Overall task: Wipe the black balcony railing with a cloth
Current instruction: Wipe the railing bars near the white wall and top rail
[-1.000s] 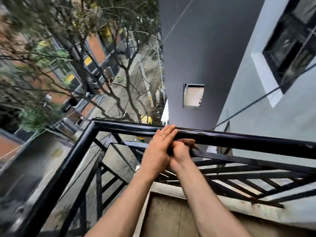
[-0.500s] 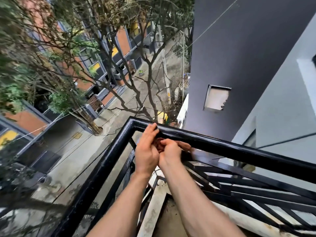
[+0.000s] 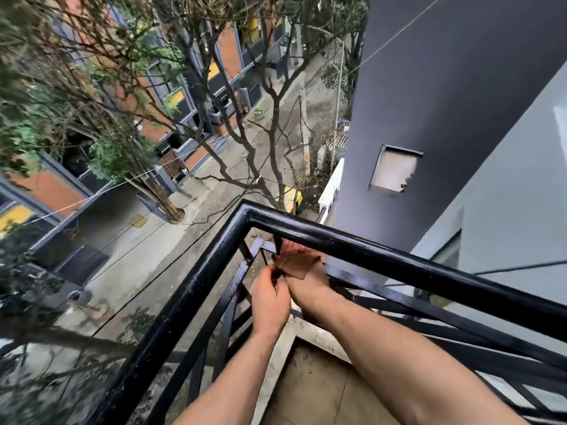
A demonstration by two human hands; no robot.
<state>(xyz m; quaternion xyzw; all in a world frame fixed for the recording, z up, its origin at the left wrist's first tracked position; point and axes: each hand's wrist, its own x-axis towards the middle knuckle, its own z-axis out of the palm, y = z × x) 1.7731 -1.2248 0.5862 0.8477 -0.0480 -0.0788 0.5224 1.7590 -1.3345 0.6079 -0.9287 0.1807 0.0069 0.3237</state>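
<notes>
black railing (image 3: 368, 251) turns its corner at the centre of the frame. just below that corner, a reddish-brown cloth (image 3: 294, 262) lies over the right hand (image 3: 310, 286), whose fingers are hidden, so i cannot tell its grip. the left hand (image 3: 270, 299), fingers curled, pinches the cloth's lower edge.

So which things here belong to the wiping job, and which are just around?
Job: black railing; brown cloth held just below its top rail; left hand and right hand, both holding it.
Not the job: bare tree; dark grey wall; street below; balcony floor.
</notes>
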